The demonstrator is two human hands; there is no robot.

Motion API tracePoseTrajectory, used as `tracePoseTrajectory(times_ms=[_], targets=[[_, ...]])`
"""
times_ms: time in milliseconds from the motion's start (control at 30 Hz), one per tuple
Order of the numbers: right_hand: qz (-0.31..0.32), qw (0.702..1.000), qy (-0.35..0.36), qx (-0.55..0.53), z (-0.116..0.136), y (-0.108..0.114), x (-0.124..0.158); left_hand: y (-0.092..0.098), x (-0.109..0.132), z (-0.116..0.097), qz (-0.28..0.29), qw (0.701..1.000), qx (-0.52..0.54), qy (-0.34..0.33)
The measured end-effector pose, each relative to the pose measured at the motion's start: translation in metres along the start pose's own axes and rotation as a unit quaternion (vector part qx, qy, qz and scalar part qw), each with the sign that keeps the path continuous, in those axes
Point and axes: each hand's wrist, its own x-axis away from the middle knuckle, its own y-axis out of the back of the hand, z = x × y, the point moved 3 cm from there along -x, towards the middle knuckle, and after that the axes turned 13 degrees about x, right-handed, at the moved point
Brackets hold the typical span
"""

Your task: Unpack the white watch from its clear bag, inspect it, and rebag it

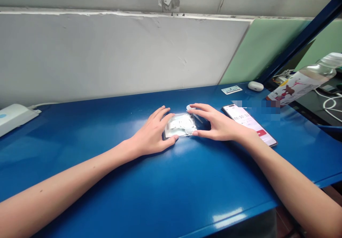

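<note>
A small clear plastic packet (181, 124) with whitish contents lies on the blue table (160, 181). My left hand (155, 132) rests at the packet's left side, fingers spread, with the thumb at its lower left edge. On the right side, my right hand (213, 122) has its fingers apart, the thumb near the lower right corner. Its fingertips are by a small round whitish piece (190, 107) at the packet's top edge. What the piece is cannot be made out.
Right of my right hand lies a phone (249, 124) with a timer on screen. Behind it are a card (231, 89) and a white earbud case (255, 86). A bottle (304, 81) stands at the right, a white device (17, 118) at the far left. A wall runs behind.
</note>
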Motion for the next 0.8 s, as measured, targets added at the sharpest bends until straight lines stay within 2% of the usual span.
tracePoseTrajectory(times_ms=[333, 800], targets=[[0.022, 1.0, -0.018, -0.001, -0.0035, 0.0024, 0.0019, 0.0004, -0.0006, -0.0006, -0.003, 1.0, -0.012, 0.006], [0.018, 1.0, -0.008, -0.011, -0.0042, 0.0006, 0.0025, 0.0014, -0.0019, -0.0027, -0.001, 1.0, 0.0, 0.01]])
